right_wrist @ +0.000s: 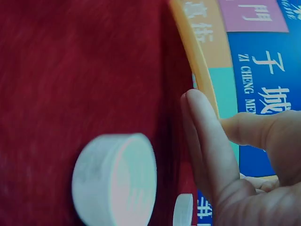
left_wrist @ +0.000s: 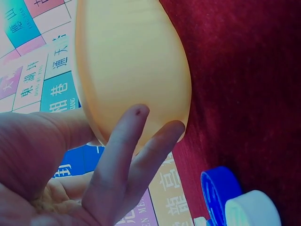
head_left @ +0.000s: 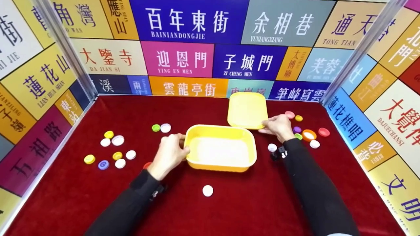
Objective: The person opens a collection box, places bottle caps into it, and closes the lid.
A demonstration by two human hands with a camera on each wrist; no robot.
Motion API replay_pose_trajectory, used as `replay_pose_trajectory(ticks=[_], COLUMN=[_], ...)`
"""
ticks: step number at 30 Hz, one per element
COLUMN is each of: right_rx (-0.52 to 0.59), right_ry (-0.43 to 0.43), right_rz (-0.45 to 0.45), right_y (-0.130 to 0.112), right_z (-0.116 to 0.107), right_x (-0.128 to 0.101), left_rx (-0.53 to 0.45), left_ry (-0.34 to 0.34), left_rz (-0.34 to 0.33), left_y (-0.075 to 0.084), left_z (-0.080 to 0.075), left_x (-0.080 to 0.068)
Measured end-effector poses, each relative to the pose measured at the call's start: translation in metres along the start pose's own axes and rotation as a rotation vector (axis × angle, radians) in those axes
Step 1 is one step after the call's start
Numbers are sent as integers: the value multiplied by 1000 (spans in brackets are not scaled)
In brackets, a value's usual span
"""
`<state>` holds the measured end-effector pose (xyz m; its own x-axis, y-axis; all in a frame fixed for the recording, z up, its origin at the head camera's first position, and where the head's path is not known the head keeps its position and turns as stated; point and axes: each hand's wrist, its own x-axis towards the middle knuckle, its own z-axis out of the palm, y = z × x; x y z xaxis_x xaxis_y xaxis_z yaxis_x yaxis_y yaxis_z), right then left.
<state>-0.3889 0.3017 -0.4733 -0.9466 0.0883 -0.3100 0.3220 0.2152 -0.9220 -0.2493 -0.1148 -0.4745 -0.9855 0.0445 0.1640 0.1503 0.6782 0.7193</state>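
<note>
Two grips held: the left hand point(head_left: 169, 152) had the yellow box point(head_left: 218, 167) right of its fingers, the right hand point(head_left: 278, 127) the lid point(head_left: 247, 109), already off, beyond its fingertips, while loose caps point(head_left: 103, 165) around them seemingly awaited handling.

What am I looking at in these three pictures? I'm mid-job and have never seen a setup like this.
There is no robot here, just a person working bare-handed. The wide picture is taken from the person's head, looking forward and down; the two close-ups are taken from the left and right wrists. The left hand grips one end of a yellow box. The right hand pinches the near-right corner of a yellow lid. Small caps lie scattered on the red surface, with one white cap in front of the box.
</note>
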Motion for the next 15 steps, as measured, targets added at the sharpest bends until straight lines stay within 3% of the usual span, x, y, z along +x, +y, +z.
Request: replay_pose_trajectory(ticks=[10, 15], right_rx=[-350, -400], right_ry=[139, 151], right_rz=[-179, -223], right_y=[9, 10], right_z=[-3, -6], right_x=[-2, -7], left_rx=[11, 12], left_ry=[5, 4], left_rz=[21, 19], left_y=[1, 1], left_z=[-1, -1], left_x=[-2, -1])
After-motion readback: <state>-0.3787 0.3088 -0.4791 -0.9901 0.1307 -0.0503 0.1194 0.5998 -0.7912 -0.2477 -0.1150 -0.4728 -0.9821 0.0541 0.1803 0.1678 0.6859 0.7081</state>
